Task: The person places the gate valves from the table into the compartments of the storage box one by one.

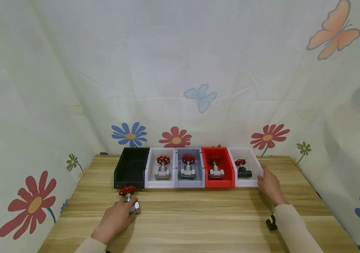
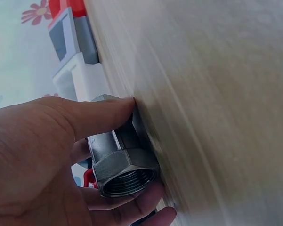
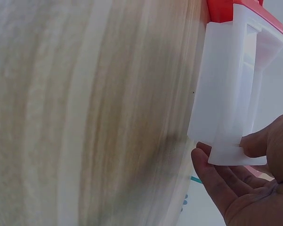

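Note:
My left hand [image 1: 115, 218] grips a metal gate valve [image 1: 133, 208] with a red handwheel, low over the table in front of the black bin [image 1: 130, 184]. In the left wrist view, the threaded hex end of the valve [image 2: 125, 169] faces the camera, while my thumb lies along its body and my fingers curl beneath. At the row's right end my right hand [image 1: 270, 185] pinches the side wall of a white bin [image 1: 250, 182], thumb on the inside and fingers outside, as the right wrist view of this bin [image 3: 214, 84] shows. That bin holds a black valve [image 1: 244, 172] with a red handwheel.
Between the end bins stand another white bin [image 1: 161, 184], a grey bin [image 1: 190, 184] and a red bin [image 1: 220, 183], each holding a metal valve with a red handwheel. A small black-and-yellow object [image 1: 272, 222] is beside my right sleeve. A flower-printed curtain [image 1: 167, 70] hangs behind the wooden table [image 1: 198, 221].

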### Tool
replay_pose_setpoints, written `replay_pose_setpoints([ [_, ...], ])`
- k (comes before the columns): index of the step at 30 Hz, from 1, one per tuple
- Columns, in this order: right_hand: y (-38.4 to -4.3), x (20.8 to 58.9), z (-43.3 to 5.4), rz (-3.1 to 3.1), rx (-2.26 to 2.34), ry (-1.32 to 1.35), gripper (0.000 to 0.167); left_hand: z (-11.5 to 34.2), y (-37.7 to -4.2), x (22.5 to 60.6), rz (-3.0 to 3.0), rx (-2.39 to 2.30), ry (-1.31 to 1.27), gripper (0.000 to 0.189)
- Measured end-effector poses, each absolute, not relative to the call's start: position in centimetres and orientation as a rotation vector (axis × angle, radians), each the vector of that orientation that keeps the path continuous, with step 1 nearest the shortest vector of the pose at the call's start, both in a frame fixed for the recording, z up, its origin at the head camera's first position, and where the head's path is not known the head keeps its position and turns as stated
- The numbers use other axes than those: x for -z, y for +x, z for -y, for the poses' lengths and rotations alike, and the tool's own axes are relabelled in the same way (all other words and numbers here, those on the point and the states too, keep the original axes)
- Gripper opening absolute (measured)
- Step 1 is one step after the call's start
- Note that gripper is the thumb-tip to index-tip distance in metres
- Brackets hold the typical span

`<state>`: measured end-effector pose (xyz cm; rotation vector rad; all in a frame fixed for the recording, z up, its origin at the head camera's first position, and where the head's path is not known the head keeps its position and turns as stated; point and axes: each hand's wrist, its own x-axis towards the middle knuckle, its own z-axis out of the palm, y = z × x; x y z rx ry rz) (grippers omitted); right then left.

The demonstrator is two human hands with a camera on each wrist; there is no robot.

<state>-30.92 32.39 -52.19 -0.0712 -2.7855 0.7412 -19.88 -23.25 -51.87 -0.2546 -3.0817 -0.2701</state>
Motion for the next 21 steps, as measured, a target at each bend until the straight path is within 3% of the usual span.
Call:
replay_pose_setpoints([
  [21,-31.08,52.41,-32.25,2.82,-0.782,-0.111,0.055,23.59,-20.36,52.22,3.041,0.239,-0.307,0.047],
])
